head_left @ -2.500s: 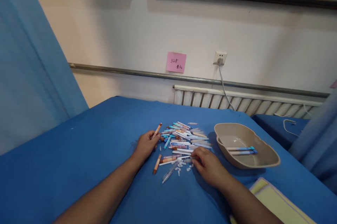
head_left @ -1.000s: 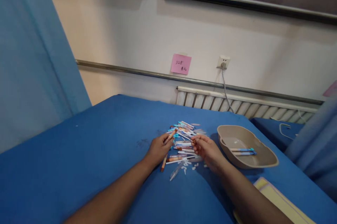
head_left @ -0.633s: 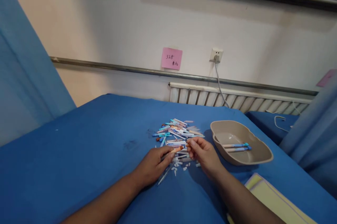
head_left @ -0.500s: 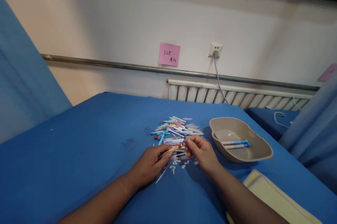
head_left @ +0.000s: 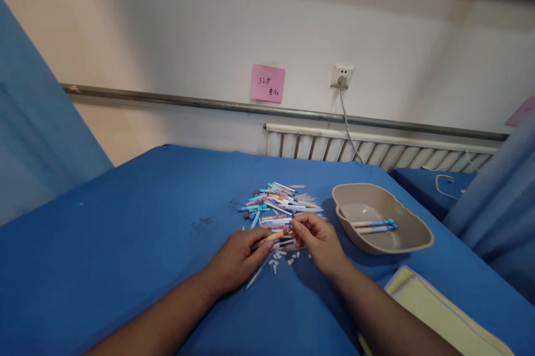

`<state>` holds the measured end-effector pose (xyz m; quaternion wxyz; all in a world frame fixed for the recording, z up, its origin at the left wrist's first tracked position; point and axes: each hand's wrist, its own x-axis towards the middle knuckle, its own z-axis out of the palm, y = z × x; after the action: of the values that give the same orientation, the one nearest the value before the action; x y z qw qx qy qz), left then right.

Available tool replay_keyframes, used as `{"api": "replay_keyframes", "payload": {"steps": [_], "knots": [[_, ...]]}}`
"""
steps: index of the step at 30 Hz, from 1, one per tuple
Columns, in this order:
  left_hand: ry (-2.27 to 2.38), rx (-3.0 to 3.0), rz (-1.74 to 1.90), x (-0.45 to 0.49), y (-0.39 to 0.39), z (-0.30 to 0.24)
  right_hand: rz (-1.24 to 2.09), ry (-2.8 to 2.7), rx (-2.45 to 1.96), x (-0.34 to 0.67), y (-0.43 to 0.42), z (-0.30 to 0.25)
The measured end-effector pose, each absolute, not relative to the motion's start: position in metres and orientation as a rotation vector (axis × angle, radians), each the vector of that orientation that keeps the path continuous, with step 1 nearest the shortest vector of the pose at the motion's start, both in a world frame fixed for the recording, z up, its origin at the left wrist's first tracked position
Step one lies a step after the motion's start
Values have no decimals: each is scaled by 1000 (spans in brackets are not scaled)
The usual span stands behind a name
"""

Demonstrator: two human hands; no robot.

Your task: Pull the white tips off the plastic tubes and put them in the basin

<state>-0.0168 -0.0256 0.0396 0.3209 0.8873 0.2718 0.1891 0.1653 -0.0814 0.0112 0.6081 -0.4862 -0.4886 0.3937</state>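
Observation:
A heap of small pens [head_left: 281,206] with blue, orange and white parts lies on the blue cloth [head_left: 137,233]. My left hand [head_left: 237,258] grips an orange pen [head_left: 277,235] by its near end. My right hand [head_left: 318,240] pinches the far tip of that same pen with thumb and forefinger. Both hands rest at the near edge of the heap, among small white caps [head_left: 288,258] scattered on the cloth. A clear pen barrel [head_left: 258,273] lies just under my left fingers.
A beige kidney-shaped tray [head_left: 413,240] with two blue-capped pens [head_left: 376,226] stands to the right of the heap. A yellow pad [head_left: 438,317] lies at the near right. Behind are a radiator [head_left: 376,150], a wall socket with cable [head_left: 343,76] and a pink note [head_left: 267,83].
My left hand carried the orange pen from the heap's left side toward the middle. My right hand left the white caps and came to pinch the pen's tip. The view tilted down slightly.

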Motion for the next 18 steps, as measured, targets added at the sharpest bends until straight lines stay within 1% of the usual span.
{"api": "replay_keyframes", "payload": {"steps": [13, 18], "knots": [[691, 2337, 494, -17, -27, 36, 897, -1248, -1134, 166, -81, 1], [667, 2320, 512, -17, -29, 38, 937, -1208, -1125, 164, -82, 4]]}}
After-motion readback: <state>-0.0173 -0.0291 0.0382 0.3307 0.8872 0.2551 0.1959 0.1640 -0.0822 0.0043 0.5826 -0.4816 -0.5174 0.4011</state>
